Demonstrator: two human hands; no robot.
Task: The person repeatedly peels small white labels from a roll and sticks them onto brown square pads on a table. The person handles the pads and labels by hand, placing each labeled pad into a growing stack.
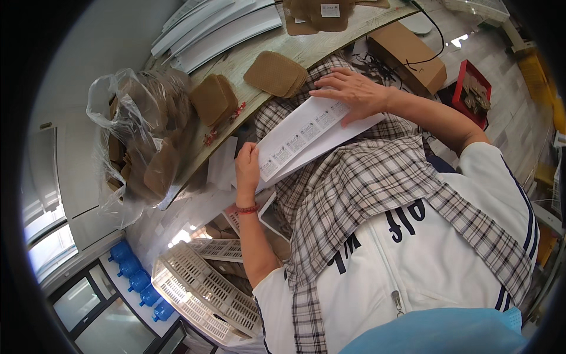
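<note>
Label sheets (300, 138): smooth, straight-edged white paper. Lie mid-frame, clamped at lower-left end by fingers of left hand (247, 166), partly covered at upper-right end by spread-apart fingers of right hand (358, 95). Narrow gap to wooden table (236, 66) edge. At left, crinkled clear bag (121, 106) of brown pads (156, 171); upper right, red box (479, 74) of small pieces (475, 98).

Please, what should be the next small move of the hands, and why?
Probably, the right hand should peel one label from the label sheet: the left hand grips its left end, nearby brown pads show no label on top, and a farther brown pad carries one.
</note>
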